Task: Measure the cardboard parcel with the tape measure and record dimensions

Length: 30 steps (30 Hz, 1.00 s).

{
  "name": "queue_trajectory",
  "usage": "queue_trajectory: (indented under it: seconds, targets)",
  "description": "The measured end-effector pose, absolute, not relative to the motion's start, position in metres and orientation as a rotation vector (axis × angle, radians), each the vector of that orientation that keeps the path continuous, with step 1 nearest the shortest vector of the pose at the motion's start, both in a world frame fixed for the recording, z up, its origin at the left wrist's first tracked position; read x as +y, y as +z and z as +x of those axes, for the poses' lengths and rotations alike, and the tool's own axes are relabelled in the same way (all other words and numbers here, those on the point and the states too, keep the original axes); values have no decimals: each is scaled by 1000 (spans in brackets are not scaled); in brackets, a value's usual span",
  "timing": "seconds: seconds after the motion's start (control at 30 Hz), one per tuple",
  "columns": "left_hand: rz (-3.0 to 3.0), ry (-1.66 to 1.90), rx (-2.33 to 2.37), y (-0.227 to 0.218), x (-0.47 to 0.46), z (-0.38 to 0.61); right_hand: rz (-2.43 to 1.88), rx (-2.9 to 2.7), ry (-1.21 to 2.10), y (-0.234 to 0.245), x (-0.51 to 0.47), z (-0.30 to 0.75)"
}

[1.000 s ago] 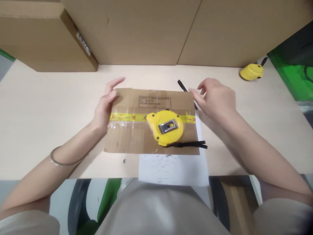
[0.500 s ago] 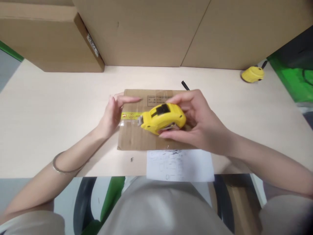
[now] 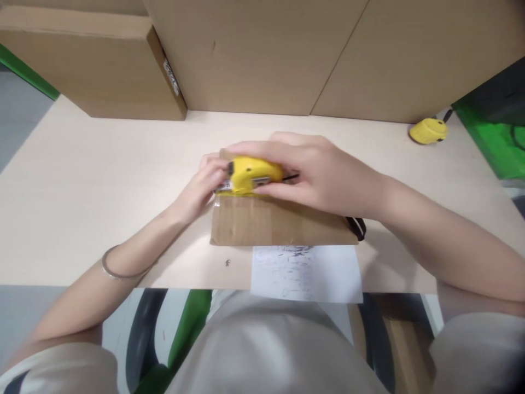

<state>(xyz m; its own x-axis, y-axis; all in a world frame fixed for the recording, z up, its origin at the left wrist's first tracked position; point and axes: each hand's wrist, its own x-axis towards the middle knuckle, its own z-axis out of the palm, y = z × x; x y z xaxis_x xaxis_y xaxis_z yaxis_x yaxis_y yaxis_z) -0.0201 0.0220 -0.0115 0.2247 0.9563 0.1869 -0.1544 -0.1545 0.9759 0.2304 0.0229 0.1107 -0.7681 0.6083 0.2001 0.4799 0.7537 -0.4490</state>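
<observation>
My right hand (image 3: 315, 172) is wrapped over a yellow tape measure (image 3: 250, 174) and holds it above the far left part of a flat cardboard piece (image 3: 279, 224) lying on the table. My left hand (image 3: 200, 186) is closed at the tape measure's left end, its fingertips pinched at the tape tip near the cardboard's left edge. What exactly the left fingers grip is partly hidden. A black strap (image 3: 357, 225) from the tape measure shows under my right wrist.
A white paper sheet (image 3: 305, 272) with writing lies at the table's near edge. A second yellow tape measure (image 3: 427, 131) sits at the far right. Large cardboard boxes (image 3: 102, 65) stand along the back. A green bin (image 3: 492, 131) is at the right.
My right hand picked the tape measure up off the cardboard and carried it left and farther away. My left hand closed in on its left end.
</observation>
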Motion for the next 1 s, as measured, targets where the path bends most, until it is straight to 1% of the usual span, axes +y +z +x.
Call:
queue_trajectory:
  seconds: [0.17, 0.27, 0.33, 0.5, 0.77, 0.93, 1.0]
  targets:
    - [1670, 1056, 1012, -20, 29, -37, -1109, -2438, 441, 106, 6, 326]
    - [1705, 1057, 1029, -19, 30, -39, -1287, -2288, 372, 98, -8, 379]
    - [1697, 1063, 1038, -16, 29, -38, -1356, -2218, 380, 91, -15, 395]
    - [1677, 1064, 1074, -12, 27, -37, -1450, -2134, 420, 90, -14, 381]
    - [1569, 1117, 1086, -11, 24, -37, -1271, -2219, 319, 120, 13, 366]
    - [1675, 1060, 1037, -13, 28, -38, -1205, -2414, 197, 138, 22, 358]
    - [1707, 1053, 1030, -13, 28, -38, -1166, -2431, 232, 137, 24, 339]
